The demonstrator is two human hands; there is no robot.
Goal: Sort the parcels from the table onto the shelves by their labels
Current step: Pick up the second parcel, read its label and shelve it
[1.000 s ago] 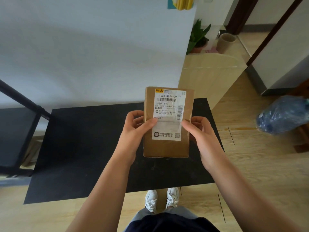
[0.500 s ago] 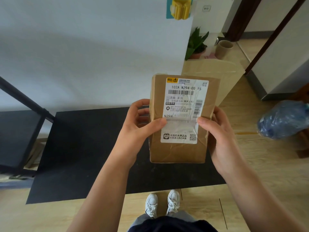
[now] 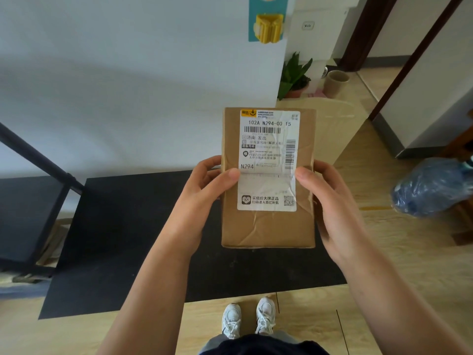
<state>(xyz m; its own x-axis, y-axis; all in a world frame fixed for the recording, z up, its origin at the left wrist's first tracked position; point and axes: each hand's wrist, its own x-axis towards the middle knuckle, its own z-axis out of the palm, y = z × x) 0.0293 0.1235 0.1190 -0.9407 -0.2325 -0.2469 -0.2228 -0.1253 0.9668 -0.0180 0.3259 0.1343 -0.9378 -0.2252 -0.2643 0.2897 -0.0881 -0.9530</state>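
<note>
A brown cardboard parcel (image 3: 266, 226) is held up in front of me above the black table (image 3: 128, 239), its white label (image 3: 268, 160) facing me and reading "102A N294-00 15". My left hand (image 3: 204, 190) grips its left edge with the thumb on the label. My right hand (image 3: 325, 198) grips the right edge, thumb on the label too. No other parcel shows on the table.
A black metal shelf frame (image 3: 33, 175) stands at the left. A white wall runs behind the table. To the right lie wooden floor, a blue plastic bag (image 3: 432, 188), a potted plant (image 3: 294, 78) and a tan board (image 3: 337, 124). My white shoes (image 3: 248, 319) are below.
Both hands have raised the parcel up and closer to my face, so the label looks larger. The grip on both edges is unchanged.
</note>
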